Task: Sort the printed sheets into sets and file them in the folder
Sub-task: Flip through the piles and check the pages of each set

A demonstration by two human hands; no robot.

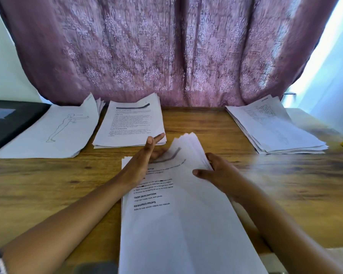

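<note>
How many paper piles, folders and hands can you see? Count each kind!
Paper piles: 4 (drawing pile, text pile, grid pile, middle pile)
Black folder: 1
Hands: 2 (left hand, right hand)
Total: 7

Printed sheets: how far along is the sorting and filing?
Done: three piles lie sorted, the figure drawing pile, text pile and table pile. In hand: the right hand pinches the unsorted stack; the left hand rests on it. Left: that stack, then filing; the dark folder lies aside.
</note>
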